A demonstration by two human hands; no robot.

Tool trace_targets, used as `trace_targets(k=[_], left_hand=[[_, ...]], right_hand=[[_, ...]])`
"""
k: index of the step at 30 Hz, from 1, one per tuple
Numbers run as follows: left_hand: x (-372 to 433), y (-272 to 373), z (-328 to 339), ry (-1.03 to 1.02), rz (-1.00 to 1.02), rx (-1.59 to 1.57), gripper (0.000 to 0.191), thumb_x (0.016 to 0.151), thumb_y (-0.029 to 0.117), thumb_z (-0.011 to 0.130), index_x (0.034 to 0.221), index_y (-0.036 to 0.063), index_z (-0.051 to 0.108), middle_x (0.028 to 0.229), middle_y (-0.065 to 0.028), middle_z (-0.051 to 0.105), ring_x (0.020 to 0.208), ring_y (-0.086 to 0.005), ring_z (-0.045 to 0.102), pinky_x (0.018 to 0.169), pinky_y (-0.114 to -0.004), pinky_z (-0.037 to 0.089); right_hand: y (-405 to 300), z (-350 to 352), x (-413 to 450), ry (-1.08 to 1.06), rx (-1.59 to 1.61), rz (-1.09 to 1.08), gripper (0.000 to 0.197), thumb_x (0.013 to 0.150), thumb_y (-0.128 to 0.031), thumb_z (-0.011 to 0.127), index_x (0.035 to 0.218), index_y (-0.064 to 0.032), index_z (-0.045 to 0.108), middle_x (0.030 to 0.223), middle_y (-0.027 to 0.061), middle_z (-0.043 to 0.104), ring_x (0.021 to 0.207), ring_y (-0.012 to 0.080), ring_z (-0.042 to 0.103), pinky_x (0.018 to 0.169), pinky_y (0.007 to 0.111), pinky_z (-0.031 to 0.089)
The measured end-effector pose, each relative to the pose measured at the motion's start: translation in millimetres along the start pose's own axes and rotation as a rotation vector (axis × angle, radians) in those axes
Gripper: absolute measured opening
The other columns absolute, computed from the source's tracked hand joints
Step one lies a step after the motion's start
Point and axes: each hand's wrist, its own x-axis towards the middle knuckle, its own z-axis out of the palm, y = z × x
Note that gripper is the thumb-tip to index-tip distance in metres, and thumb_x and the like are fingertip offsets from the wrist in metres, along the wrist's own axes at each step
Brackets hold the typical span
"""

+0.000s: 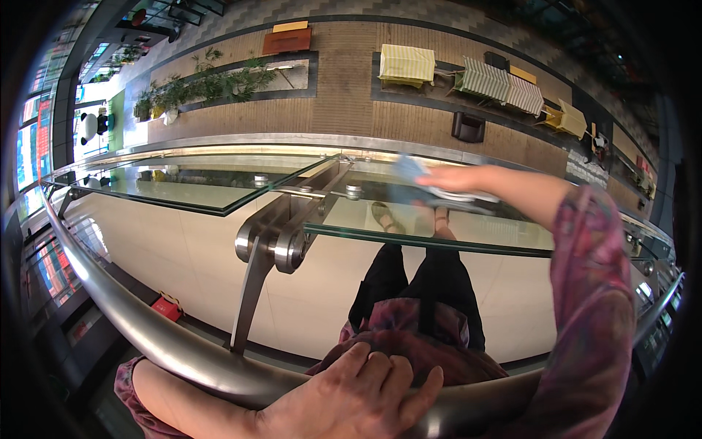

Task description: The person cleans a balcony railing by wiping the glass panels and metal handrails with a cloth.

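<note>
My left hand (351,392) rests over the stainless steel handrail (219,373) at the bottom of the view, its fingers curled on the tube. My right hand (447,178) reaches out past the rail and holds a light blue and white cloth (408,167) near the far edge of a glass panel (493,233); cloth and hand are blurred. Whether the cloth presses on the glass cannot be told. Left of it, a second glass panel (181,189) is fixed with round metal fittings beside a steel bracket (274,236).
Beyond the glass lies a lower floor with striped-covered tables (407,63), a dark armchair (468,127), a wooden bench (287,41) and potted plants (214,82). A person sits far right. A red box-like object (166,308) stands at lower left.
</note>
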Motion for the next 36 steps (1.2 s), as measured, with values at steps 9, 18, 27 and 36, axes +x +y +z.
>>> trace_targets(k=[9, 18, 27, 36], left_hand=[[2, -2, -7, -0.062, 0.049, 0.063, 0.070, 0.074, 0.054, 0.053, 0.118, -0.0003, 0.045, 0.082, -0.0093, 0.048, 0.076, -0.0204, 0.048, 0.073, -0.031, 0.042], [0, -2, -3, 0.016, 0.005, -0.017, 0.067, 0.075, 0.050, 0.053, 0.117, -0.0022, 0.045, 0.082, -0.0100, 0.048, 0.076, -0.0211, 0.048, 0.073, -0.031, 0.041], [4, -6, -4, -0.012, 0.002, -0.119, 0.068, 0.072, 0.050, 0.056, 0.115, -0.0023, 0.047, 0.081, -0.0106, 0.050, 0.073, -0.0225, 0.050, 0.069, -0.033, 0.042], [11, -17, -1, -0.016, 0.131, -0.134, 0.043, 0.078, 0.029, 0.050, 0.111, 0.0013, 0.051, 0.075, -0.0081, 0.054, 0.062, -0.0208, 0.057, 0.058, -0.029, 0.046]], right_hand=[[-7, -5, 83, -0.021, -0.063, 0.232, 0.054, 0.089, -0.054, 0.030, 0.103, -0.0113, 0.060, 0.095, 0.0039, 0.059, 0.086, 0.0187, 0.055, 0.078, 0.037, 0.042], [112, -35, -143, 0.265, 0.160, 0.943, 0.053, 0.091, -0.050, 0.025, 0.111, -0.0101, 0.054, 0.114, 0.0114, 0.052, 0.106, 0.0257, 0.048, 0.087, 0.045, 0.037], [119, -48, 14, 0.162, 0.004, 0.496, 0.049, 0.092, -0.046, 0.027, 0.112, -0.0108, 0.054, 0.123, 0.0117, 0.046, 0.118, 0.0251, 0.039, 0.097, 0.044, 0.028], [-86, 41, 86, 0.007, 0.276, 0.027, 0.041, 0.090, -0.037, 0.039, 0.112, -0.0064, 0.054, 0.103, 0.0050, 0.058, 0.096, 0.0152, 0.050, 0.083, 0.033, 0.039]])
